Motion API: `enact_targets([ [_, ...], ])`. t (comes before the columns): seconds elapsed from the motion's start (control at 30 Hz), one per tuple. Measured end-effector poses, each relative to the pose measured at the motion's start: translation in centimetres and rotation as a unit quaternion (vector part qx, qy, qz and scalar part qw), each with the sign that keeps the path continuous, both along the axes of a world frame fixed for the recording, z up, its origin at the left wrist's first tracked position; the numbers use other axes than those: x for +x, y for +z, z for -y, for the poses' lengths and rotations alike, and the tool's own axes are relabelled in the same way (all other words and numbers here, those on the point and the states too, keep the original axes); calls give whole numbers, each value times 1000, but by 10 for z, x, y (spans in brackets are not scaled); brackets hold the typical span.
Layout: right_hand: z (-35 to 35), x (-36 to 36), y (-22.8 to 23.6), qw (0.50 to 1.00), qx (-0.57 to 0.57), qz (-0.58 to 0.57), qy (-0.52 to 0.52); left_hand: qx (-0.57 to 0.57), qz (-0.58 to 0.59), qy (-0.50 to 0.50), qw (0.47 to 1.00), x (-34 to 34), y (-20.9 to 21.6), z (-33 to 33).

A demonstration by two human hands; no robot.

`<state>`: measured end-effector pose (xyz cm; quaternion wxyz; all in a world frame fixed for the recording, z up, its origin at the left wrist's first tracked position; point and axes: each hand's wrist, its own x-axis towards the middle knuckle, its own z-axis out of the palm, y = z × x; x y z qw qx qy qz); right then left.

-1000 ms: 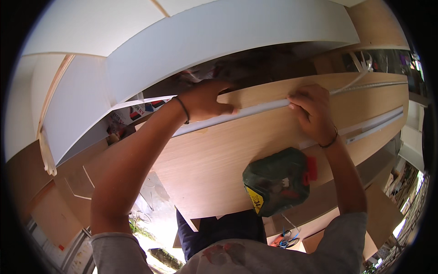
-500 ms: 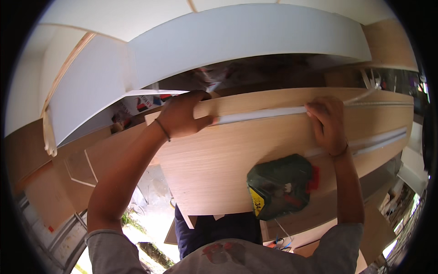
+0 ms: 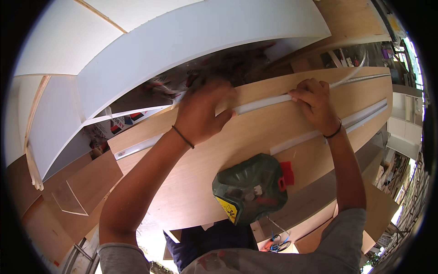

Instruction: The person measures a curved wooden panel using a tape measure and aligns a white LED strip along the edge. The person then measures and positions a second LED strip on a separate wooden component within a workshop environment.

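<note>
A long pale wood board [image 3: 182, 201] lies in front of me, with a narrow white strip [image 3: 264, 104] running in a line along its far side. My right hand [image 3: 315, 104] pinches the strip between thumb and fingers. Beyond it, a loose whitish length curves up off the board. My left hand [image 3: 205, 107] is over the same line farther left, its thumb low by the strip; its fingers are smeared by motion. Nearer to me, a green plastic jug [image 3: 248, 189] with a red part and a yellow label rests on the board.
A second pale strip [image 3: 369, 114] lies along the board's right part. White cabinet panels [image 3: 191, 34] rise behind the board. Other wood panels [image 3: 93, 182] stand at the left. Blue and red cables [image 3: 278, 244] show below the jug.
My left hand has slid right along the strip, closer to my right hand, uncovering strip at the left. The whole view has turned and shifted. My right hand still pinches the strip.
</note>
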<state>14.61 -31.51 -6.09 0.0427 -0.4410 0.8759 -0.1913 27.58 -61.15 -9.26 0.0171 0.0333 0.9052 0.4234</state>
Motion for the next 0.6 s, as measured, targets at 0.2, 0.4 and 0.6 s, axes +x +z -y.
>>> enact_targets([
  [0.2,3,1,-5,1000,1,-13,8,-56,-103,-31,993,12,-6,2],
  [0.4,1,-4,-2,1000,-5,23,13,-58,-137,-47,988,11,-1,0],
  [0.6,1,-9,2,998,18,62,15,-46,-138,-67,987,10,-1,0],
])
